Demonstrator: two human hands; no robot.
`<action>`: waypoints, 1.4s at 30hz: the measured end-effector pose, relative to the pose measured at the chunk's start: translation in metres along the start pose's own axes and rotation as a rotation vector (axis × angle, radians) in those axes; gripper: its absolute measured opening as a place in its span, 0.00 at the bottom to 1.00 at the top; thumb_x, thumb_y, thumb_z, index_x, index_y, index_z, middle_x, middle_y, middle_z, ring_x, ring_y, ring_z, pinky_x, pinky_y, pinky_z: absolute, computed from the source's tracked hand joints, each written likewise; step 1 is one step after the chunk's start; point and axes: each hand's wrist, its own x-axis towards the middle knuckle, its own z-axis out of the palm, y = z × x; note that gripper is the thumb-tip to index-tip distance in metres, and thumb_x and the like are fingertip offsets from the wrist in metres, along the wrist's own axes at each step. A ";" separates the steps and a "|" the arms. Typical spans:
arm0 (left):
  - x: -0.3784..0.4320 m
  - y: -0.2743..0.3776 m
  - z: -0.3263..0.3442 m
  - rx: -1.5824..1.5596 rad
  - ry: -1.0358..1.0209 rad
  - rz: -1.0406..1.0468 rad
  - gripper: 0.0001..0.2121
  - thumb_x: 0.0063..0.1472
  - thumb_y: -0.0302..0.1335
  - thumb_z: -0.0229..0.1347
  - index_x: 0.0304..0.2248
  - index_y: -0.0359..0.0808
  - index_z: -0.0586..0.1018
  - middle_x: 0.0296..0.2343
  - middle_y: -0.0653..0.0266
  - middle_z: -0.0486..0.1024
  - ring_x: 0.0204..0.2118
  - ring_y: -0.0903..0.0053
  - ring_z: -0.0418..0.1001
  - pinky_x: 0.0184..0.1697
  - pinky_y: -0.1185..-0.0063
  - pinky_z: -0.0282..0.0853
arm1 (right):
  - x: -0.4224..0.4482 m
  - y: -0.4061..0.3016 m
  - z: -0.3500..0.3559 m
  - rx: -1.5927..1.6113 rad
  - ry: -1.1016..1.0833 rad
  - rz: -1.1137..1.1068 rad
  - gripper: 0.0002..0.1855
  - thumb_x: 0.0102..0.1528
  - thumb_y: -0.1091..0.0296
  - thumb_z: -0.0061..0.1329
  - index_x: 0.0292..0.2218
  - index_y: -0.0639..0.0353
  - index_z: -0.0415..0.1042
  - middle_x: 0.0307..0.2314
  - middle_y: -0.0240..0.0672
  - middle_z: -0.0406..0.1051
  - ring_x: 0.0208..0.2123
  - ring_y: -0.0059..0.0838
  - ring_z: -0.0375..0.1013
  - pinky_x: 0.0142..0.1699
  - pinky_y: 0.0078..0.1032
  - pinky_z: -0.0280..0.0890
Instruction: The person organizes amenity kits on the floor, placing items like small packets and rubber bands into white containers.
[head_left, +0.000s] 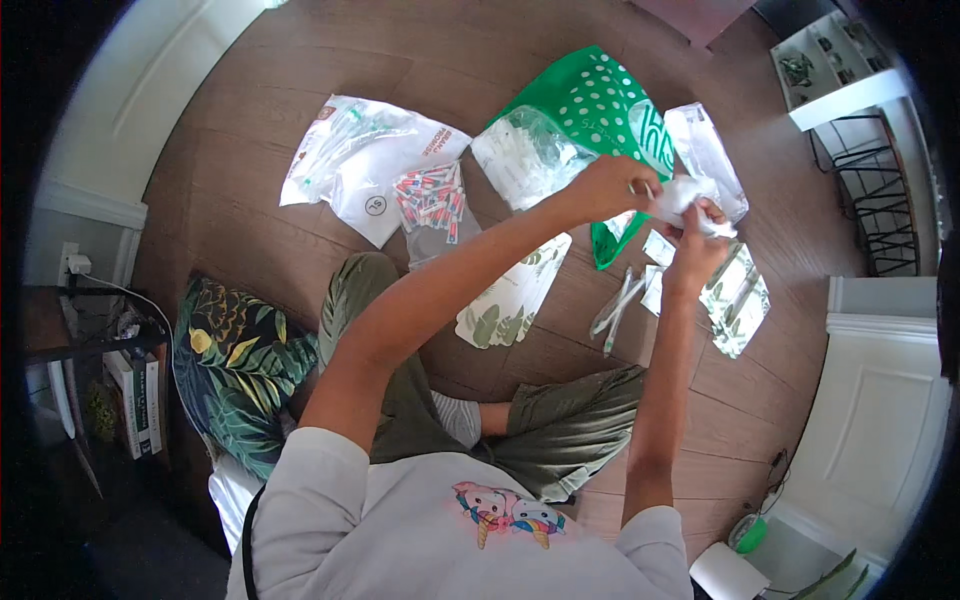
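Both hands are at the upper right, at a crumpled white plastic bag or wrap (686, 196). My left hand (619, 187) pinches its left edge, while my right hand (699, 232) grips its lower right part. Beneath and behind them lie a green dotted bag (592, 97) and a white plastic package (703, 150). Just below my hands are small white packets (654, 287), wrapped toothbrush-like sticks (619, 306) and a silvery leaf-print pouch (736, 300). A clear bag (534, 150) with white contents lies left of my left hand.
On the wood floor farther left rest a large white plastic mailer (360, 157), a clear bag of small red-and-white tubes (431, 199) and a leaf-print pouch (510, 300). A leaf-patterned cushion (244, 367) and a dark shelf with books (135, 405) stand at the left.
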 end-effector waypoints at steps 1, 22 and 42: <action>0.000 0.006 0.006 -0.002 -0.010 0.016 0.17 0.48 0.33 0.60 0.38 0.38 0.74 0.24 0.60 0.76 0.27 0.73 0.75 0.34 0.75 0.69 | -0.004 -0.008 -0.006 -0.001 0.014 -0.014 0.18 0.48 0.71 0.53 0.39 0.70 0.66 0.28 0.37 0.70 0.22 0.25 0.71 0.22 0.17 0.68; -0.067 0.055 -0.024 -0.005 0.575 0.088 0.12 0.55 0.33 0.56 0.30 0.31 0.74 0.23 0.65 0.74 0.25 0.82 0.70 0.31 0.83 0.65 | -0.144 -0.015 -0.024 0.281 0.245 0.002 0.05 0.55 0.74 0.43 0.35 0.60 0.68 0.34 0.33 0.68 0.37 0.22 0.68 0.38 0.22 0.65; -0.036 0.045 0.010 0.471 0.166 0.263 0.12 0.46 0.35 0.57 0.33 0.42 0.79 0.40 0.65 0.70 0.46 0.62 0.65 0.46 0.64 0.62 | -0.013 0.013 -0.002 -0.045 -0.230 -0.181 0.08 0.49 0.78 0.49 0.35 0.65 0.70 0.27 0.30 0.70 0.28 0.18 0.69 0.29 0.16 0.64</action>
